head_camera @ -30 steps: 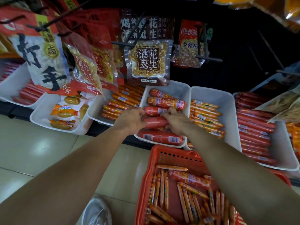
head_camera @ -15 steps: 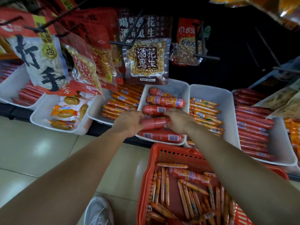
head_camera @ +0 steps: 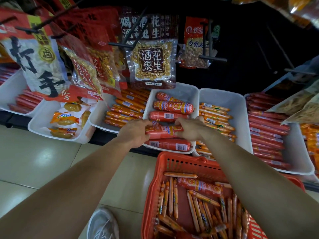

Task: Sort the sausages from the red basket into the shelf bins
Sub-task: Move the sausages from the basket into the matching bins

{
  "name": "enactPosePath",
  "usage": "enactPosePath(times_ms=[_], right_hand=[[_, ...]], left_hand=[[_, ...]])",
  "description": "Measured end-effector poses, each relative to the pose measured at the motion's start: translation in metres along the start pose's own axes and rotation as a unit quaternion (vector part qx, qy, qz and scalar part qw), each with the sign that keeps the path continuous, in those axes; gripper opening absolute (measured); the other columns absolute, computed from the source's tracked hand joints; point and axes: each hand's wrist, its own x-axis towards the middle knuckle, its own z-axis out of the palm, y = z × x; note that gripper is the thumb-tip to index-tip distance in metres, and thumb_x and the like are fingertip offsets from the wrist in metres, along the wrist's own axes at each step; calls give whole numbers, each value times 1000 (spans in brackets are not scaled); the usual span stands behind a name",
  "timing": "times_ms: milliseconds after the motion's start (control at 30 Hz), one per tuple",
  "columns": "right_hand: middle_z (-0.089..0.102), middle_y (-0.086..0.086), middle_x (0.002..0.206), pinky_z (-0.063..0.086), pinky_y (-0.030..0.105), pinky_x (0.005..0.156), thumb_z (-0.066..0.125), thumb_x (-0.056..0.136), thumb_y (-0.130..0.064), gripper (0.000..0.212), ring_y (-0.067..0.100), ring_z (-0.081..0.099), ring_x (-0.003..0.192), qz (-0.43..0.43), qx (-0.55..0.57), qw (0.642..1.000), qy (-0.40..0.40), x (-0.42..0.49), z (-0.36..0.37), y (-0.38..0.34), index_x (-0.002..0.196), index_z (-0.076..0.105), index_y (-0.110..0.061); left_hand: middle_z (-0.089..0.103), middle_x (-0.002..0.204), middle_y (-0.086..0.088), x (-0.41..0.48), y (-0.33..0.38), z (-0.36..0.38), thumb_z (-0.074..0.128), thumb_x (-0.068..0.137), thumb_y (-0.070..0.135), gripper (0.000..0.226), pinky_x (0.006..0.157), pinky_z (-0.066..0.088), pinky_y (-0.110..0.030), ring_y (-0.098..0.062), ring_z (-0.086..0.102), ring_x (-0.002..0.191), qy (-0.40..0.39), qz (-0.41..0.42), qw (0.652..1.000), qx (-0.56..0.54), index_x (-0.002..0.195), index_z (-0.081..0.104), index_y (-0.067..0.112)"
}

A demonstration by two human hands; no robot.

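Note:
A thick red sausage (head_camera: 163,131) lies crosswise in the middle white shelf bin (head_camera: 191,91), among several others like it. My left hand (head_camera: 133,132) grips its left end and my right hand (head_camera: 191,130) grips its right end, both over the bin's front part. Below, the red basket (head_camera: 172,163) holds one thick sausage (head_camera: 198,185) and several thin orange sausages (head_camera: 195,209). My right forearm hides the basket's right side.
Neighbouring white bins hold thin orange sausages (head_camera: 127,107) on the left, more thin ones (head_camera: 215,114) on the right, and long red sausages (head_camera: 265,133) further right. Snack bags (head_camera: 151,61) hang on hooks above the bins. A white shoe (head_camera: 103,223) stands on the tiled floor.
Both hands have stayed on the thick sausage, which has turned so that its printed label faces up. It sits at about the same place in the bin.

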Motion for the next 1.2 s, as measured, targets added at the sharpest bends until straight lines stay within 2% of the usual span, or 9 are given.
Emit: enactPosePath(times_ms=[133,267,367,467,667,867,1033,1100,1200], right_hand=[[39,2,138,19,45,114,58,91,-54,59,23,31,134,-34,8,999,5,-5,2,5,145,41,-34],[47,5,141,38,43,108,58,93,-50,58,27,47,127,-36,9,995,88,-15,4,8,143,42,-23],[54,9,137,40,46,105,58,94,-47,55,32,50,125,32,47,984,172,-15,-2,21,140,45,-22],[52,11,138,36,50,107,56,95,-47,58,37,46,129,89,36,973,209,-5,-13,27,145,42,-23],[40,12,141,29,54,110,56,94,-48,58,37,36,133,77,-14,976,205,37,-18,3,146,38,-29],[36,11,146,28,55,112,51,97,-49,63,36,33,137,75,-40,979,183,48,-8,11,152,22,-37],[34,13,146,26,57,112,56,91,-51,75,37,31,136,81,2,987,137,42,-15,4,153,16,-37],[34,12,145,27,56,111,59,89,-43,76,36,30,136,76,23,982,170,29,-11,1,152,19,-28],[38,10,142,32,53,108,57,88,-33,66,35,35,131,61,20,965,256,1,0,-1,148,30,-21]], left_hand=[[59,133,-2,1,3,2,66,92,39,51,99,51,-45,-21,54,121,1,-9,1000,-9,139,50,28],[61,131,-1,1,5,0,66,93,33,45,97,51,-42,-21,57,118,46,-2,998,-45,135,53,25],[58,137,-3,1,5,-5,65,93,30,53,99,50,-41,-24,57,122,98,-19,991,-84,143,48,22],[57,140,-3,2,6,-8,65,93,32,57,102,48,-42,-23,57,124,106,-37,987,-119,145,46,21],[61,135,-2,5,3,-11,66,91,31,51,100,50,-45,-22,58,121,123,-51,980,-147,139,53,20],[56,141,-3,6,3,-4,65,93,31,54,104,48,-45,-23,54,127,116,-64,980,-147,143,49,19],[54,143,-3,4,4,-4,63,94,32,56,105,47,-41,-21,52,129,93,-59,985,-131,145,46,19],[54,144,-3,2,6,-7,63,94,32,56,105,47,-42,-21,52,129,86,-62,986,-130,145,46,20],[54,144,-2,-3,10,-11,63,94,33,55,106,46,-43,-21,52,130,85,-63,985,-136,145,47,20]])
